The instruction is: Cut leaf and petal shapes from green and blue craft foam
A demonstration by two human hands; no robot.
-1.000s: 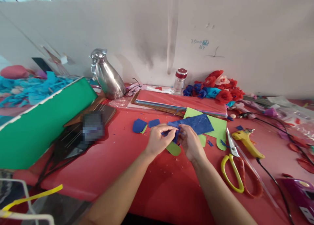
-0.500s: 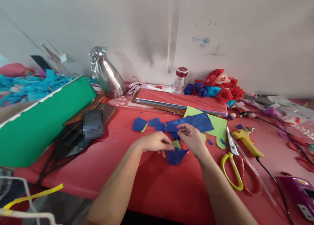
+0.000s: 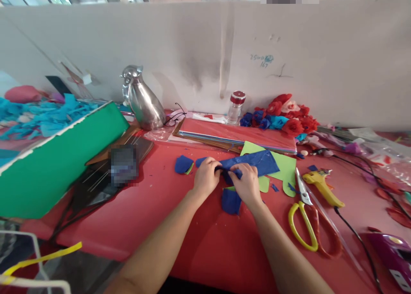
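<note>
Between my two hands is a small piece of dark blue crepe paper (image 3: 225,170). My left hand (image 3: 206,178) pinches its left end, and my right hand (image 3: 246,183) pinches the right end, fingers closed. Just below them a blue paper piece (image 3: 231,202) lies on the red table with a bit of green showing at its top edge. Behind the hands a larger blue sheet (image 3: 261,162) rests over a light green sheet (image 3: 285,172). A cut blue piece with a green edge (image 3: 183,164) lies to the left of my left hand.
Scissors (image 3: 305,212) and a yellow glue gun (image 3: 324,188) lie on the right. A stack of coloured sheets (image 3: 237,133), paper flowers (image 3: 285,118), a lidded glass jar (image 3: 236,108) and a metal jug (image 3: 144,101) stand behind. A green box (image 3: 70,157) is on the left.
Both hands have moved up and closer together, and now grip a blue paper piece between them. The blue piece below has shifted slightly and lies turned differently.
</note>
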